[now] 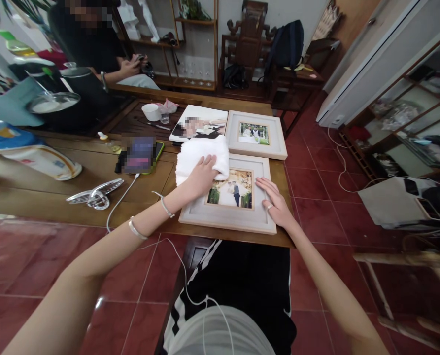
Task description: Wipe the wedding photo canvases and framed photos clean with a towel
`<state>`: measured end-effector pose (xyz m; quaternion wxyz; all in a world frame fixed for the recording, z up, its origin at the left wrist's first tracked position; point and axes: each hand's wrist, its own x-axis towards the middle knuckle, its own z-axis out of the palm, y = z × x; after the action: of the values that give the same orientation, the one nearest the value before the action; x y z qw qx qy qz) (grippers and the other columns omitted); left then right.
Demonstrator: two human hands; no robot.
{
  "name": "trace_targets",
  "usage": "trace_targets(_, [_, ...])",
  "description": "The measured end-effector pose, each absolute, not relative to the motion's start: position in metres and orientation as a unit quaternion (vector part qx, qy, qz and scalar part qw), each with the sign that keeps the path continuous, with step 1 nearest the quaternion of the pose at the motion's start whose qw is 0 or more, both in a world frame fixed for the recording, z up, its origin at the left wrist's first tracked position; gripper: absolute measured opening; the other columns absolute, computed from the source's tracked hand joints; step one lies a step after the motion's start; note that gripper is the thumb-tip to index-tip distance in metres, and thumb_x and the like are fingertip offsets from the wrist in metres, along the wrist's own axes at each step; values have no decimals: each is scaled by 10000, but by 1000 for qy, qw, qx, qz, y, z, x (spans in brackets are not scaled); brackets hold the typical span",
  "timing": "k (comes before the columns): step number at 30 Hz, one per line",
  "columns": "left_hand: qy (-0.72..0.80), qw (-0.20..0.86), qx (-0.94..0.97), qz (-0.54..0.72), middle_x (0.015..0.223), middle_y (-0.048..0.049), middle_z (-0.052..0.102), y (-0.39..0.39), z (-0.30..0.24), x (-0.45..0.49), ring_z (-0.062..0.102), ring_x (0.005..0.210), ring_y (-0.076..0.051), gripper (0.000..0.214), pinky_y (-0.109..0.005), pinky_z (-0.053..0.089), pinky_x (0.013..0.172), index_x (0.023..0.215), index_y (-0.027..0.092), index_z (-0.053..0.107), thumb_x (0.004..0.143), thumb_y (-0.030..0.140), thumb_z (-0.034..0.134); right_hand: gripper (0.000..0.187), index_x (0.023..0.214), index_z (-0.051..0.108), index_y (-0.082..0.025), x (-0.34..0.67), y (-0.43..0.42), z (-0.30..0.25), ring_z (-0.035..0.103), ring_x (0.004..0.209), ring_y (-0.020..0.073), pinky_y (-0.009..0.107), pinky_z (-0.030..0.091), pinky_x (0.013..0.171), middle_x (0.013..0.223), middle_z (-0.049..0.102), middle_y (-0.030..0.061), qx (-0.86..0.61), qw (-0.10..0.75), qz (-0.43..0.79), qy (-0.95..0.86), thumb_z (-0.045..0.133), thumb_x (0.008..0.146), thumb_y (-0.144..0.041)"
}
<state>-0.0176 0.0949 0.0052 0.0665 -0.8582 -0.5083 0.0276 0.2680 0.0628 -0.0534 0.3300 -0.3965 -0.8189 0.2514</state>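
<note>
A pale wooden picture frame (230, 217) with a photo in it lies flat at the near edge of the wooden table (142, 187). My left hand (201, 175) presses a folded white cloth (201, 153) onto the frame's upper left part, fingers curled over the cloth. My right hand (275, 199) lies flat on the frame's right border, fingers stretched out, a ring on one finger. A second framed photo (255, 134) and an unframed canvas print (199, 123) lie just beyond it.
A phone (140, 155) with a white cable, a metal hair clip (96, 193), a white cup (151, 112) and a plastic bag (31, 153) lie on the table's left. Another person (94, 44) sits at the far side. Red tiled floor and shelves lie to the right.
</note>
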Motion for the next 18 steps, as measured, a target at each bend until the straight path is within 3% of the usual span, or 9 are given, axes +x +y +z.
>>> trace_targets(5, [-496,30,-865,66,1431,-249,505,57,19,-25,450,1372,-348,383,-471,364,1129,1065,63,725,773,12,483,603,1420,486,-292,267,62,-55,328,1463,268,591,259,1206,1524,463,32,-401,334,252,-815,439,838,-145])
trace_targets(14, [-458,-35,-887,47,1469,-208,483,-52,25,-33,445,1381,-333,401,-420,375,1145,999,127,748,656,26,566,643,1430,475,-303,266,62,-55,321,1465,256,584,250,1213,1526,457,24,-395,334,251,-818,427,819,-108])
trace_targets(18, [-494,-24,-869,2,1501,-187,450,-48,16,-30,415,1402,-311,400,-404,387,1145,1010,125,738,702,1,515,651,1440,458,-303,267,62,-55,299,1471,258,597,241,1210,1540,435,21,-388,325,250,-825,416,821,-105])
